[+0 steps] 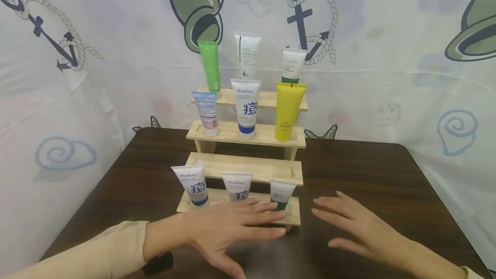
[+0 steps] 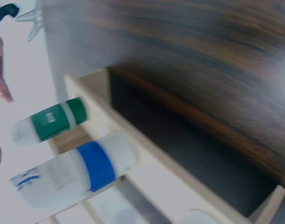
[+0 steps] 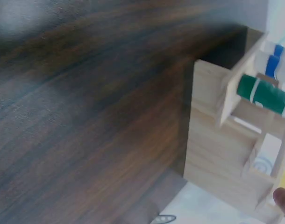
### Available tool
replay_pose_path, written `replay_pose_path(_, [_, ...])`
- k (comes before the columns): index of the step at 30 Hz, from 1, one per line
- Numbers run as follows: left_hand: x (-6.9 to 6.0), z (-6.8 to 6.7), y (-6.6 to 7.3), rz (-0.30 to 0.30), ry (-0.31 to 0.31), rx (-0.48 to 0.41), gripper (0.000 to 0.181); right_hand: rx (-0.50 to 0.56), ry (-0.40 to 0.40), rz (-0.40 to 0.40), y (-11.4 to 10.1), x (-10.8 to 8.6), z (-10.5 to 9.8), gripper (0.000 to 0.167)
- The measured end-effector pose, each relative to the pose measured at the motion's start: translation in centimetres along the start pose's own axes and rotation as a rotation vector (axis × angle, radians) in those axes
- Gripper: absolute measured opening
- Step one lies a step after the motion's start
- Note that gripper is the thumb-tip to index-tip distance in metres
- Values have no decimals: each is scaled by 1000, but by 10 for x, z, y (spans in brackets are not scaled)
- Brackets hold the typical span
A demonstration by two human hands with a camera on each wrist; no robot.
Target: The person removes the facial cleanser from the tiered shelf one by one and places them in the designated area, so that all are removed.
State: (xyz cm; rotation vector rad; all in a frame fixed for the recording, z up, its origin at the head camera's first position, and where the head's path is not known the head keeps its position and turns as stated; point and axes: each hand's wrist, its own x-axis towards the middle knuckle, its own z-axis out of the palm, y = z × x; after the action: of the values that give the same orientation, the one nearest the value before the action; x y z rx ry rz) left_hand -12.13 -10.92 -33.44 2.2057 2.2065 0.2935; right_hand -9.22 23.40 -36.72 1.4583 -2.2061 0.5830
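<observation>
My left hand (image 1: pixel 232 231) reaches across the front of a wooden tiered stand (image 1: pixel 244 165), its fingers spread and holding nothing. It partly hides the lowest tier, where a left white-and-blue tube (image 1: pixel 193 186), a middle white-and-blue tube (image 1: pixel 237 184) and a white-and-green tube (image 1: pixel 282 190) stand on their caps. Right of the stand, my right hand (image 1: pixel 356 227) hovers with relaxed fingers, apart from the tubes. In the left wrist view the green-banded tube (image 2: pixel 53 120) and a blue-banded tube (image 2: pixel 81 170) show close up. The right wrist view catches the stand's side (image 3: pixel 212 135).
Higher on the stand are a pale blue tube (image 1: pixel 206 113), a larger white-and-blue tube (image 1: pixel 246 104), a yellow tube (image 1: pixel 287 113), a green tube (image 1: pixel 210 66) and two white tubes at the back. The second-lowest tier (image 1: pixel 244 167) bears nothing. A printed curtain (image 1: pixel 368 94) surrounds the dark table (image 1: pixel 348 167).
</observation>
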Motion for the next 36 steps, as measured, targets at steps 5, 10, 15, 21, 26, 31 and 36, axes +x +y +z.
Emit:
replay_pose_path(5, [-5, -26, 5, -23, 225, -94, 79, 89, 167, 56, 14, 10, -6, 47])
replay_pose_path(10, [-20, -52, 2, -145, 410, -221, 75, 109, 273, 162, 28, 20, -11, 45])
replay_pose_path(15, [-42, -68, -12, -256, 632, -290, 64, 101, 343, 250, 39, 26, -17, 39])
replay_pose_path(21, [-70, -79, -34, -466, 906, -460, 41, 104, 396, 401, 47, 42, -24, 48])
replay_pose_path(26, [-91, -76, -53, -628, 1063, -561, 38, 205, 462, 534, 53, 58, -24, 41])
replay_pose_path(31, [-107, -69, -72, -783, 1108, -573, 38, 299, 538, 646, 61, 74, -25, 35])
replay_pose_path(36, [-121, -58, -91, -908, 1057, -511, 43, 363, 594, 700, 75, 88, -29, 31])
